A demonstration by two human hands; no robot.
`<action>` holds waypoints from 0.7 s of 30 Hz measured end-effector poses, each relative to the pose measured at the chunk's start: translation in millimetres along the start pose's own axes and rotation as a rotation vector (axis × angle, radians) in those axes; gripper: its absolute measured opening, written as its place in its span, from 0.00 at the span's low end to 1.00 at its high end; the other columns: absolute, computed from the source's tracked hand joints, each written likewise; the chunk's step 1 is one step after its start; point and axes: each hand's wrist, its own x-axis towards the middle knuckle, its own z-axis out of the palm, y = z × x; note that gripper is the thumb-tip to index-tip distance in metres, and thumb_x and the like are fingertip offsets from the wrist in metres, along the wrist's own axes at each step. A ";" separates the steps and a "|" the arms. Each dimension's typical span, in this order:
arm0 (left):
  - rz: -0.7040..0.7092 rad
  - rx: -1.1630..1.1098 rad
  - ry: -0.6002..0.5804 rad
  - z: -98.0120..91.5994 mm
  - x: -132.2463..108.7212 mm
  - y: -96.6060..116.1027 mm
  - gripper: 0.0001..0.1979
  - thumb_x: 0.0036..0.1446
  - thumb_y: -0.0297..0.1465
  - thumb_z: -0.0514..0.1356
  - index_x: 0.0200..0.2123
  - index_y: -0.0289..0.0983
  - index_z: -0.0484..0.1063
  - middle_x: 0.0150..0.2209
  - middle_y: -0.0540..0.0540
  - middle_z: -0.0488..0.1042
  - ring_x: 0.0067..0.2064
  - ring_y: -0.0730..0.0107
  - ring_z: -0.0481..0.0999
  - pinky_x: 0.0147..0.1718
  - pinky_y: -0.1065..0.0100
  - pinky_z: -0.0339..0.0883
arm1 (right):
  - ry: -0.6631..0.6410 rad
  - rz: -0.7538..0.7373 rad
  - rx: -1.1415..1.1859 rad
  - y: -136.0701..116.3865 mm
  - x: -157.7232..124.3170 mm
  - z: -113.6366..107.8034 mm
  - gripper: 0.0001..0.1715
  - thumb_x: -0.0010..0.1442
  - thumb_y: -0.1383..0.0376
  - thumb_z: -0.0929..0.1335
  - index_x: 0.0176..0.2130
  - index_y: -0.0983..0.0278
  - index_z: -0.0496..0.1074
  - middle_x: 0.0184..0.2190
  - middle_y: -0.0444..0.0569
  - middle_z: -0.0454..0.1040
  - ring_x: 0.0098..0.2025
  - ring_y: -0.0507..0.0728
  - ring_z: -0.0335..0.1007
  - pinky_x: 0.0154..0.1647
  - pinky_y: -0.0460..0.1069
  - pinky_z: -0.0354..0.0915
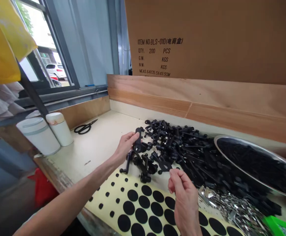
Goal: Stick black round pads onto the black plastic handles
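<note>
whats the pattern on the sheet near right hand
Black dots, large and small, on a cream sheet; best in the head view.

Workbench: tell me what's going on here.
A person's left hand grips a black plastic part over the bench. Their right hand is raised above a sheet of black round stickers, fingers pinched, though whether they hold anything is hard to tell. More black parts lie heaped beside a steel bowl and loose metal clips. Scissors lie farther along.
</note>
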 end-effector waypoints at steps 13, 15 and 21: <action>-0.446 -0.677 0.008 9.7 -109.6 -43.0 0.10 0.57 0.32 0.62 0.42 0.37 0.69 0.40 0.42 0.75 0.34 0.67 0.76 0.32 0.64 0.74 | -0.276 0.193 0.039 10.1 -34.5 17.3 0.18 0.55 0.52 0.71 0.27 0.63 0.68 0.17 0.38 0.58 0.22 0.49 0.49 0.23 0.44 0.51; -0.410 -0.671 0.040 8.9 -110.1 -43.6 0.11 0.56 0.33 0.62 0.42 0.37 0.69 0.38 0.43 0.75 0.34 0.66 0.75 0.32 0.63 0.74 | -0.309 0.231 0.014 8.5 -37.7 20.1 0.19 0.54 0.52 0.71 0.25 0.63 0.67 0.17 0.38 0.58 0.22 0.49 0.48 0.23 0.45 0.50; -0.357 -0.649 0.076 10.0 -111.7 -44.7 0.14 0.54 0.37 0.64 0.41 0.38 0.70 0.35 0.45 0.75 0.36 0.64 0.76 0.33 0.63 0.73 | -0.338 0.340 -0.027 6.7 -43.2 27.0 0.19 0.53 0.51 0.71 0.27 0.63 0.68 0.17 0.38 0.58 0.22 0.49 0.48 0.23 0.44 0.49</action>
